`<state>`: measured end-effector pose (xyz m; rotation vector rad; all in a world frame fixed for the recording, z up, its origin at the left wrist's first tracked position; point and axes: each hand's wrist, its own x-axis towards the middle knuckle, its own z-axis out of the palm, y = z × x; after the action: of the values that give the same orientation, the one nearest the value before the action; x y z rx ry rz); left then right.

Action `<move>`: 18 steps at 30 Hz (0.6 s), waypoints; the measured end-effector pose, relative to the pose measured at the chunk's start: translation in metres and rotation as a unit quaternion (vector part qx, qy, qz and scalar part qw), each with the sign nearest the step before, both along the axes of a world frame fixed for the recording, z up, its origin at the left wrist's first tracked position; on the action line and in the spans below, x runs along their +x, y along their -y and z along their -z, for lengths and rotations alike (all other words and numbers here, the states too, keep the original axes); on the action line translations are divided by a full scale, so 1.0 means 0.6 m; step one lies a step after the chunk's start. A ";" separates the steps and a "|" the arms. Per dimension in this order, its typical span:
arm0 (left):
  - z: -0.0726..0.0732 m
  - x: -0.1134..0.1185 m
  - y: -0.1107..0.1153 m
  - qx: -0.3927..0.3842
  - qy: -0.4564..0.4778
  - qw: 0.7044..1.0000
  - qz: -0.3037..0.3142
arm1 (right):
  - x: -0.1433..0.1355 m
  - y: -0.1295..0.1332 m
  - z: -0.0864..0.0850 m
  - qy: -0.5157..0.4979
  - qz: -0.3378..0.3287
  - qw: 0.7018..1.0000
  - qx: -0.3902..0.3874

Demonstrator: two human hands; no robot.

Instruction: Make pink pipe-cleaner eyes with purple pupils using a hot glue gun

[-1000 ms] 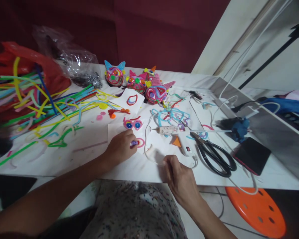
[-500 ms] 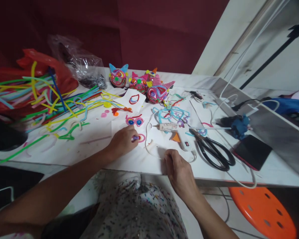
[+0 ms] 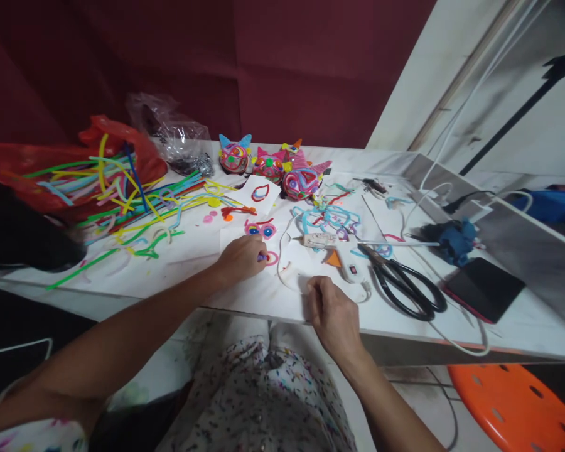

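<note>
My left hand [image 3: 242,257] is closed over the white table, with a small purple piece [image 3: 262,257] at its fingertips. Touching or just beside that piece is a pink ring [image 3: 272,258] lying flat. Right above the hand are pink glasses-like rings with blue centres [image 3: 260,231]. My right hand [image 3: 332,307] rests near the table's front edge, its fingers curled together; whether anything is in them is hidden. Between the hands and the scissors [image 3: 407,289] lies a white glue gun [image 3: 341,251] on its side, with an orange triangle [image 3: 332,258] by it.
Several colourful cat-eared balls [image 3: 268,164] stand at the back. Loose pipe cleaners [image 3: 122,188] spill from a red bag [image 3: 150,160] on the left. Bent blue pipe cleaners [image 3: 327,218] lie behind the glue gun. A black box [image 3: 484,289] sits right, above an orange stool [image 3: 513,402].
The camera view has shifted slightly, so the table's things appear a little farther right and lower at the back. Both hands keep nearly the same pose and place on the table.
</note>
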<state>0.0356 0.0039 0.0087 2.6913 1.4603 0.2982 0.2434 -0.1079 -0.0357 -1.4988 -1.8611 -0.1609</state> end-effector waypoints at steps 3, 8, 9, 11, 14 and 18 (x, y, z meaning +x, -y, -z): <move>-0.013 0.005 -0.003 -0.006 -0.014 1.000 0.000 | -0.001 0.000 0.004 0.005 0.006 1.000 -0.002; -0.018 0.008 -0.010 -0.014 -0.018 1.000 -0.009 | -0.001 0.001 0.006 0.012 0.011 1.000 -0.004; -0.017 0.008 -0.010 -0.014 -0.014 1.000 -0.011 | -0.002 0.001 0.006 0.013 0.013 1.000 -0.004; -0.013 0.006 -0.009 -0.012 -0.002 1.000 -0.016 | -0.002 0.001 0.006 0.013 0.014 1.000 -0.004; -0.003 0.004 -0.006 -0.005 0.026 0.999 -0.031 | -0.002 0.000 0.006 0.009 0.012 1.000 0.002; 0.012 0.002 -0.002 0.006 0.067 0.996 -0.055 | 0.000 0.000 0.006 0.009 0.004 1.000 0.008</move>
<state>0.0367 0.0048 0.0018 2.5469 1.5748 0.4859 0.2432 -0.1079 -0.0392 -1.4993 -1.8647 -0.1929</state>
